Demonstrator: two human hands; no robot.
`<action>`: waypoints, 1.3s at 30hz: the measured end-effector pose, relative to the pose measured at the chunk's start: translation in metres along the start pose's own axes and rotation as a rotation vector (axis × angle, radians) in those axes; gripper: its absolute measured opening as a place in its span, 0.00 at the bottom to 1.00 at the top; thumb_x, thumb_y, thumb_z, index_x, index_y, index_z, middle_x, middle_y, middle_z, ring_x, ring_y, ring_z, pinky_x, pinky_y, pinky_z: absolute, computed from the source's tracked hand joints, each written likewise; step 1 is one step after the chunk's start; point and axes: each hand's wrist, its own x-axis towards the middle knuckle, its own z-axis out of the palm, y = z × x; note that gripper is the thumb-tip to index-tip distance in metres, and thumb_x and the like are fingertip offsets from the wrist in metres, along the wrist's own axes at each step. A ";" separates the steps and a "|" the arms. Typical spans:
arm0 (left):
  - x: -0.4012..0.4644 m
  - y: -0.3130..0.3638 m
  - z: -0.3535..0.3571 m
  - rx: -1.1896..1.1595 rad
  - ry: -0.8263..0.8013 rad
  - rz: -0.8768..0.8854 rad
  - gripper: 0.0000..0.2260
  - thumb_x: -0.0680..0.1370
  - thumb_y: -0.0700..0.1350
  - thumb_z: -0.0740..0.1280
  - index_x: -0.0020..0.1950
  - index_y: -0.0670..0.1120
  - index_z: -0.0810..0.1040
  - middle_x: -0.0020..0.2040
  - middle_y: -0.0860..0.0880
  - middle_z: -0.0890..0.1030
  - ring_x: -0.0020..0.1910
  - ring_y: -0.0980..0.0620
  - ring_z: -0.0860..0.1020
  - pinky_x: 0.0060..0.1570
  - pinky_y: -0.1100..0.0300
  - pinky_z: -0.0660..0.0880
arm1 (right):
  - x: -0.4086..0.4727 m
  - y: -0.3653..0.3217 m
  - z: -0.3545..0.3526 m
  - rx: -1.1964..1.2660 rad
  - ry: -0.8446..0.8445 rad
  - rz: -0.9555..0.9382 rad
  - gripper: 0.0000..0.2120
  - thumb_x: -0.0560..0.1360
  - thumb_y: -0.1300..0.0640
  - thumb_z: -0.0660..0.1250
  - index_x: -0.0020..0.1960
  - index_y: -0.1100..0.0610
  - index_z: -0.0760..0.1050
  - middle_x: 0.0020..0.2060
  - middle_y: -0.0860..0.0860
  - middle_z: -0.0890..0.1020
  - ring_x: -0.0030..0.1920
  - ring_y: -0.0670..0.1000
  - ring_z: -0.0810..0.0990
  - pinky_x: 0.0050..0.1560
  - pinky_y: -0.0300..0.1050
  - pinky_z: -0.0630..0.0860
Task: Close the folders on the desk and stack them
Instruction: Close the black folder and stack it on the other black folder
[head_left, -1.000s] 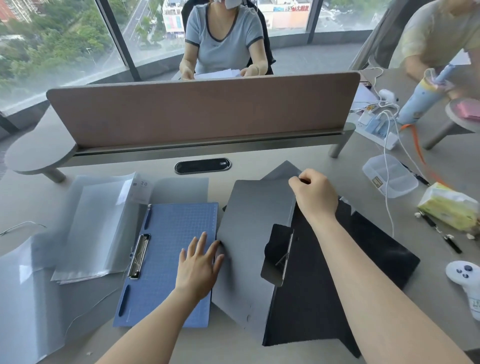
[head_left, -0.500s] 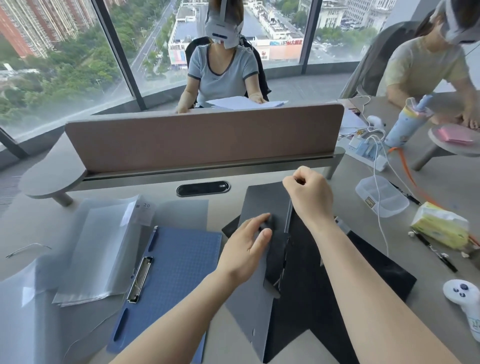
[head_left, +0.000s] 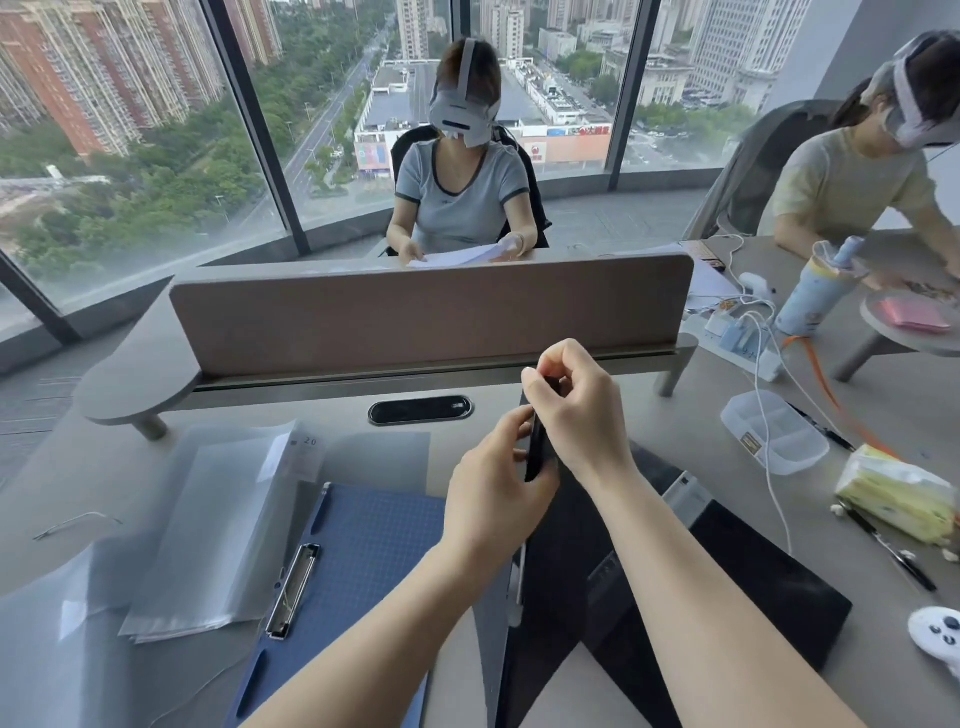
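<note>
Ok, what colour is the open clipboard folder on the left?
Blue, with a fine grid pattern on the clipboard folder, clearest in the head view.

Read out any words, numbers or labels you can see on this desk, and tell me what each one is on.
"20": on the white tab at the top corner of the translucent plastic sleeve folder.
Small label on the clear plastic compartment box: too small to read.
Red sign on the low building outside the window: too blurred to read.

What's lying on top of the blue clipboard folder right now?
On the blue clipboard folder, only its metal clip shows near the left edge. The left hand and forearm cover its right side, so that part is unseen.
</note>
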 end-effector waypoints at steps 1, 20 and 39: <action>0.001 0.000 -0.002 0.014 0.028 0.001 0.16 0.75 0.49 0.68 0.63 0.59 0.75 0.50 0.59 0.85 0.47 0.60 0.82 0.48 0.59 0.79 | -0.001 -0.001 0.004 0.001 -0.003 -0.009 0.08 0.74 0.55 0.68 0.40 0.55 0.72 0.32 0.47 0.76 0.35 0.47 0.75 0.38 0.37 0.72; 0.026 -0.071 -0.109 -0.353 0.181 -0.091 0.09 0.78 0.38 0.66 0.49 0.50 0.83 0.46 0.48 0.87 0.48 0.44 0.84 0.53 0.43 0.81 | -0.030 0.027 0.063 0.065 0.054 0.379 0.23 0.77 0.58 0.66 0.70 0.52 0.67 0.63 0.46 0.69 0.63 0.44 0.67 0.63 0.37 0.63; 0.010 -0.208 -0.169 -0.333 0.076 -0.529 0.04 0.78 0.44 0.68 0.50 0.50 0.81 0.50 0.44 0.86 0.49 0.43 0.85 0.54 0.43 0.81 | -0.128 0.091 0.159 0.286 -0.192 0.952 0.10 0.80 0.56 0.61 0.57 0.53 0.79 0.53 0.50 0.85 0.55 0.55 0.83 0.61 0.59 0.78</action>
